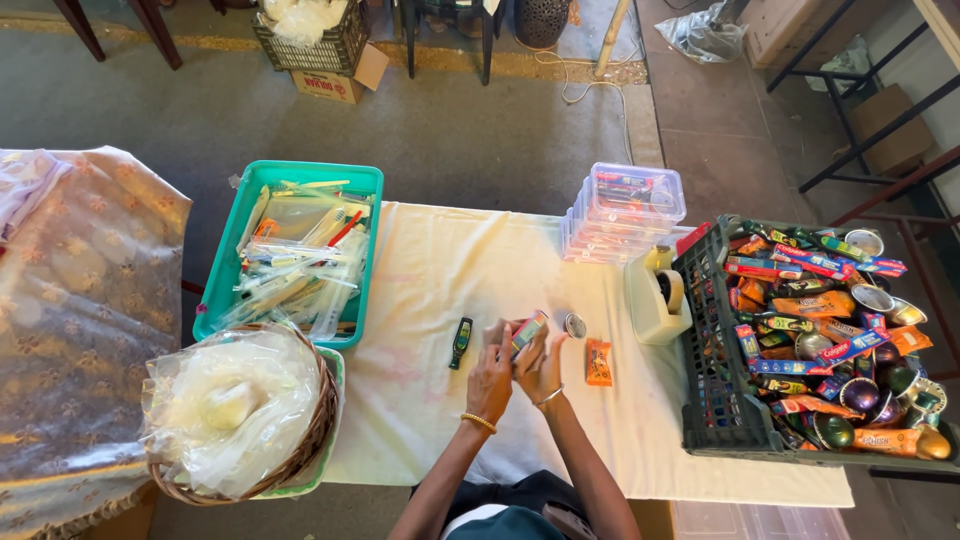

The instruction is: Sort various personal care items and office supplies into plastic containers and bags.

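Two hands meet at the near middle of the cloth-covered table (450,420). Left hand (490,378) and right hand (543,368) are pressed close around a small carton (529,331), fingers closed on it, its upper end sticking out above the fingertips. Just left of them a small dark green bottle (460,342) lies on the cloth; just right lie a small round tin (575,324) and an orange sachet (598,362), both apart from the hands. At the near left a wicker basket (315,435) holds crumpled clear plastic bags. On the right a dark crate (712,385) is heaped with cartons, tubes and tins, a tape dispenser (662,293) beside it. Farther back sit a teal tray (225,275) of clear packets and a stack of clear boxes (625,212).
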